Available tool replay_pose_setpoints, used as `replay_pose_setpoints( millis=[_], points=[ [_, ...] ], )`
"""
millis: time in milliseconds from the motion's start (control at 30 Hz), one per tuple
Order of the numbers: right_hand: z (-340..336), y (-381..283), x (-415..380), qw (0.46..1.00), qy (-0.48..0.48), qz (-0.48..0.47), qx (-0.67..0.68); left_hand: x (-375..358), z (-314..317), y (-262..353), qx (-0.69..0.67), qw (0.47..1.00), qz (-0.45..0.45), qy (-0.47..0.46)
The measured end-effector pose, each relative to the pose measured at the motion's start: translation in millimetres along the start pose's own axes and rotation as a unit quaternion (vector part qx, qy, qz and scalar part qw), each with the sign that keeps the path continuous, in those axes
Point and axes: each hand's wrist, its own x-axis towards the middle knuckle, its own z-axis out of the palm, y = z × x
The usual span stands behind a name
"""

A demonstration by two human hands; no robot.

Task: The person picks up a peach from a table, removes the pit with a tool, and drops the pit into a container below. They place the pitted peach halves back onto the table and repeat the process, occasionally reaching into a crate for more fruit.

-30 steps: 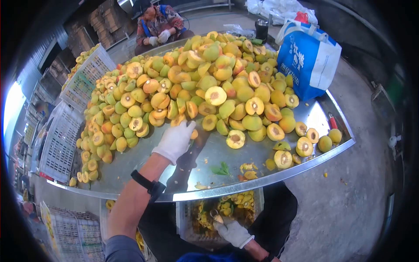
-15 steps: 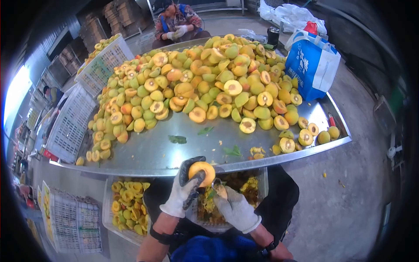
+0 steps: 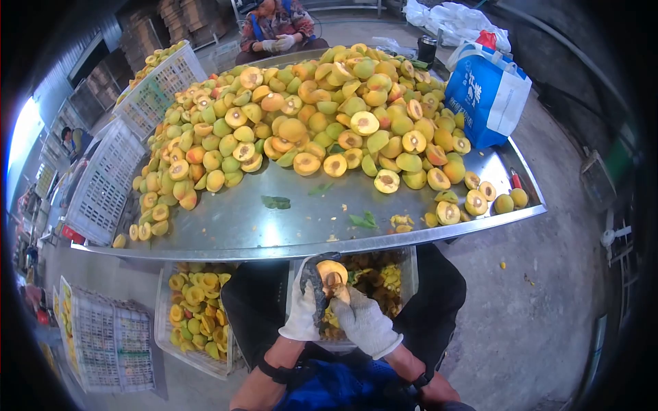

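My left hand (image 3: 306, 294), in a white glove with dark fingers, is wrapped round a halved peach (image 3: 331, 274), its cut face turned up with a brown centre. My right hand (image 3: 364, 322), in a white glove, is closed at the lower right edge of that half; what it grips is too small to make out. Both hands are just in front of the metal table (image 3: 267, 236), above a crate of scraps (image 3: 391, 284) between my knees. On the table lies a big heap of halved peaches (image 3: 295, 130).
A crate of peach halves (image 3: 199, 308) stands left of my legs, with stacked white crates (image 3: 113, 342) farther left. Crates (image 3: 106, 185) lean at the table's left edge. A blue bag (image 3: 486, 96) and black cup (image 3: 426, 49) stand at the back right. Another person (image 3: 277, 27) sits beyond.
The half in my left hand has tilted to show its brown centre, and my right hand has moved up against it. The table sits slightly higher in view.
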Motion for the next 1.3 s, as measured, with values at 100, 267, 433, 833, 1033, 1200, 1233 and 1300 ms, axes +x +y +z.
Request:
replay_pose_setpoints(
  millis=[100, 267, 433, 833, 1033, 1200, 1233, 1300],
  points=[
    [4, -2, -2, 0.999, 0.031, -0.019, 0.021, -1, -1, -12, 0.045, 0.997, 0.058, 0.011],
    [1, 3, 2, 1.0, -0.003, -0.003, 0.007, -6, -3, -28, -0.002, 0.998, 0.025, 0.053],
    [-4, 13, 7, 0.998, -0.045, 0.021, -0.049, -5, 0, -26, 0.035, 0.997, -0.021, 0.069],
    [-8, 19, -2, 0.915, -0.196, 0.168, 0.309, 39, -28, 4, 0.167, 0.958, -0.132, -0.194],
    [4, 34, -10, 0.849, -0.231, 0.221, 0.421, 40, -32, -7, 0.068, 0.96, -0.138, -0.235],
    [12, 35, -14, 0.706, -0.274, 0.229, 0.611, 43, -22, -1, -0.008, 0.955, -0.098, -0.28],
    [10, 39, -9, 0.734, -0.289, 0.217, 0.575, 43, -19, -3, -0.033, 0.961, -0.115, -0.25],
    [6, 54, -3, 0.781, -0.316, 0.2, 0.5, 32, -20, -11, -0.087, 0.967, -0.154, -0.184]
  ],
)
